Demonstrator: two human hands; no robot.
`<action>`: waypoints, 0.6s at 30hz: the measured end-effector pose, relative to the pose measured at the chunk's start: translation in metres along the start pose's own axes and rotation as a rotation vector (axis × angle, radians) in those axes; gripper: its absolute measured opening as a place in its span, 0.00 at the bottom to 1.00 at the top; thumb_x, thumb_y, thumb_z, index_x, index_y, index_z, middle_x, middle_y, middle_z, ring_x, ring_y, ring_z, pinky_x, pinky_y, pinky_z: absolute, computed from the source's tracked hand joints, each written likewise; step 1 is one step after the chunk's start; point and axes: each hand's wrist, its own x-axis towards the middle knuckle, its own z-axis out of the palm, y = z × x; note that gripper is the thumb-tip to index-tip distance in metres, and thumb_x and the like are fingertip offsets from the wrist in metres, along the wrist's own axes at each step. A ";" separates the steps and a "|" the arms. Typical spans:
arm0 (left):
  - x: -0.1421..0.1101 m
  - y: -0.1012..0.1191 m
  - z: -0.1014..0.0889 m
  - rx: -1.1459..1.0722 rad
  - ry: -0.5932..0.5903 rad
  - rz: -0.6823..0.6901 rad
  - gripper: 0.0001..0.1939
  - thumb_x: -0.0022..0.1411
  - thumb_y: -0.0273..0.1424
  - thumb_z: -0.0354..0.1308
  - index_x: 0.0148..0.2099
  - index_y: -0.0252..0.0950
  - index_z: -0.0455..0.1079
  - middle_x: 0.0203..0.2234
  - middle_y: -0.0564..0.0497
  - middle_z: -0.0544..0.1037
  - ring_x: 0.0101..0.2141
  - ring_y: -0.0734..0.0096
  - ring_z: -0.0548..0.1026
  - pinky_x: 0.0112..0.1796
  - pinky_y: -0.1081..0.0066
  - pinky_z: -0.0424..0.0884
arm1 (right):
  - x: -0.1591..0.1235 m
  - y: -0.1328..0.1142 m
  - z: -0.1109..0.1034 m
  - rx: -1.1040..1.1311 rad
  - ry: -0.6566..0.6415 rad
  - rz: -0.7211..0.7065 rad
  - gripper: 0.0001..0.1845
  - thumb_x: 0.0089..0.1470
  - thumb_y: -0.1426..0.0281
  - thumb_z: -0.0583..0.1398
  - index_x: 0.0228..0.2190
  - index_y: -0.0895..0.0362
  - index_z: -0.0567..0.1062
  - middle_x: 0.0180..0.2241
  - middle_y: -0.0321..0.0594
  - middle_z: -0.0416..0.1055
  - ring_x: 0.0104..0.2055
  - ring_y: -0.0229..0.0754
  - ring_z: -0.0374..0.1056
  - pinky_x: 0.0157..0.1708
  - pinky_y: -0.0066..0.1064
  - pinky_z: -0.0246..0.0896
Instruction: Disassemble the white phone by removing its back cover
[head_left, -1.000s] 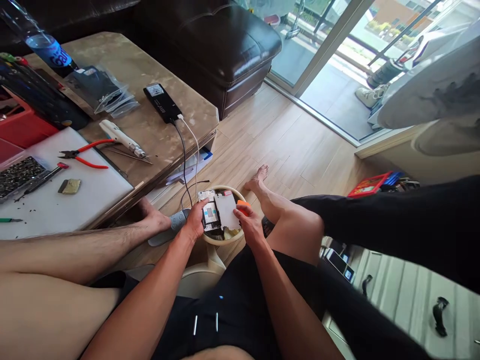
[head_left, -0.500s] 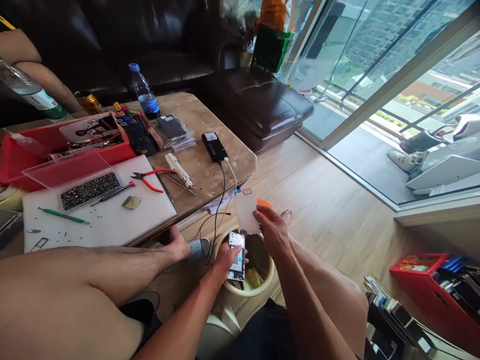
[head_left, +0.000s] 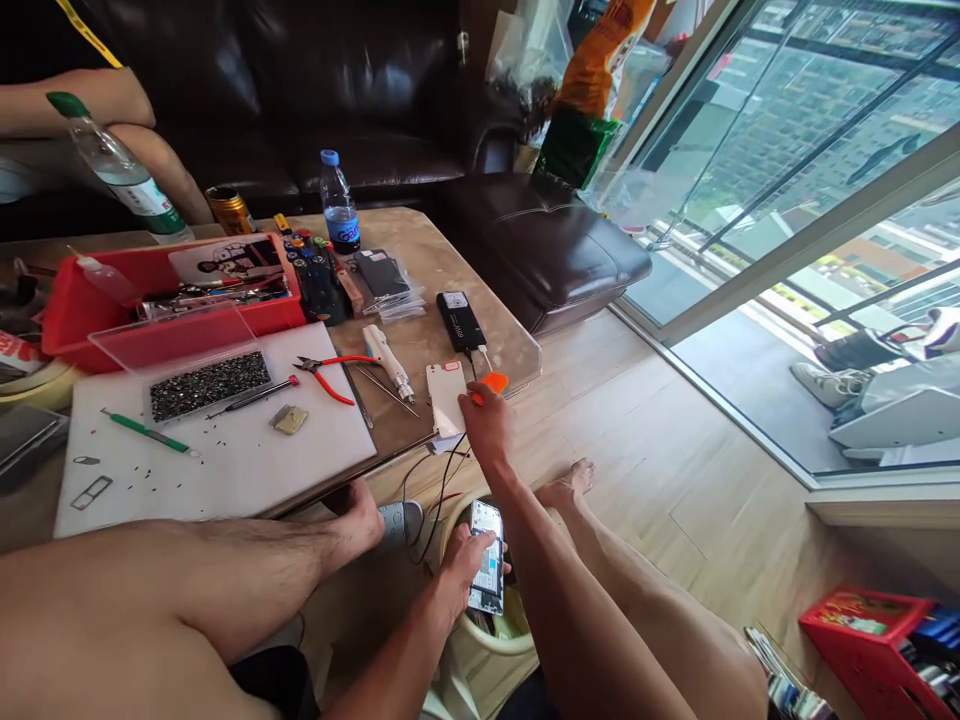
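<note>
My left hand [head_left: 466, 562] is wrapped round a smartphone [head_left: 487, 580] with its back off, baring the battery and inner parts. It holds the phone tilted over a cream bin [head_left: 491, 643]. Farther forward, my right hand [head_left: 489, 428] is closed on a white phone back cover [head_left: 447, 405] and a bright orange plastic piece [head_left: 495, 382], perhaps a pry tool. The cover is at the table's near right edge; whether it touches the tabletop I cannot tell. Just beyond it lies a black power bank [head_left: 459, 322] with cables plugged in.
On the table [head_left: 405, 235], a white mat [head_left: 247, 455] bears a box of tiny screws [head_left: 210, 385] and a green-handled tool [head_left: 146, 430]. Orange-handled cutters [head_left: 330, 375], a white electric screwdriver [head_left: 388, 362], a red tool bin [head_left: 75, 310] and bottles surround it. A red crate [head_left: 862, 640] stands lower right.
My right hand has moved forward and left, carrying the back cover and orange piece from above the bin to the table edge. My left hand still holds the phone over the bin. The view has shifted.
</note>
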 end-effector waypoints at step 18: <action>-0.045 0.030 0.018 0.022 0.000 0.001 0.22 0.52 0.27 0.67 0.50 0.31 0.74 0.33 0.42 0.85 0.32 0.55 0.84 0.36 0.60 0.80 | -0.023 -0.012 -0.080 -0.291 -0.077 -0.221 0.17 0.68 0.67 0.54 0.49 0.53 0.81 0.44 0.45 0.83 0.50 0.50 0.78 0.51 0.38 0.67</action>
